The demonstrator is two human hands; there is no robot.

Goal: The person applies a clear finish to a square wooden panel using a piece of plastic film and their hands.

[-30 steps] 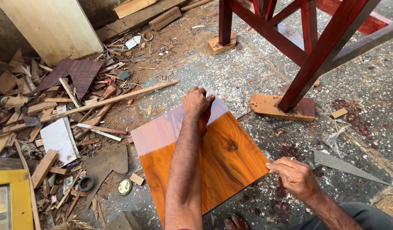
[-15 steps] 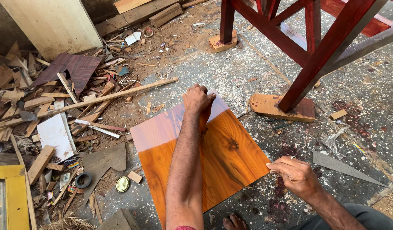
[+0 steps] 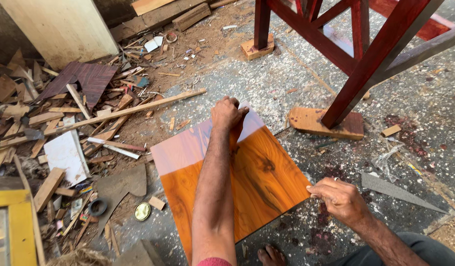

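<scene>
Down on the dusty concrete floor (image 3: pixel 296 83) lies a square glossy orange wood panel (image 3: pixel 257 182), turned like a diamond, its far part washed pale by glare. Dark grain streaks run across its polished face. The left hand (image 3: pixel 228 113) rests at the far corner of the panel, arm stretched straight out over the board, fingers curled into a loose fist that presses down on the edge; whether anything is inside that fist I cannot tell. The right hand (image 3: pixel 339 197) sits just at the panel's near right corner, fingertips drawn together and touching the edge, knuckles up, wrist bent in from a grey trouser leg (image 3: pixel 424 251). A bare foot (image 3: pixel 270 256) shows just below the panel.

Right of the left hand, a dark red wooden frame (image 3: pixel 355 59) stands on flat blocks of raw wood; the nearest block (image 3: pixel 316 123) lies just beyond the panel's right edge. A grey pointed offcut (image 3: pixel 400 192) lies past the right hand. To the left, a heap of splintered scrap wood (image 3: pixel 50 128) covers the ground, with a long pale stick (image 3: pixel 119 112) running across it, a white sheet piece (image 3: pixel 65 155), and a dark purple veneer piece (image 3: pixel 84 81). A small round brass-coloured lid (image 3: pixel 142 211) and a black ring (image 3: pixel 97 207) lie near the panel's left corner, beside a yellow frame (image 3: pixel 18 231).
</scene>
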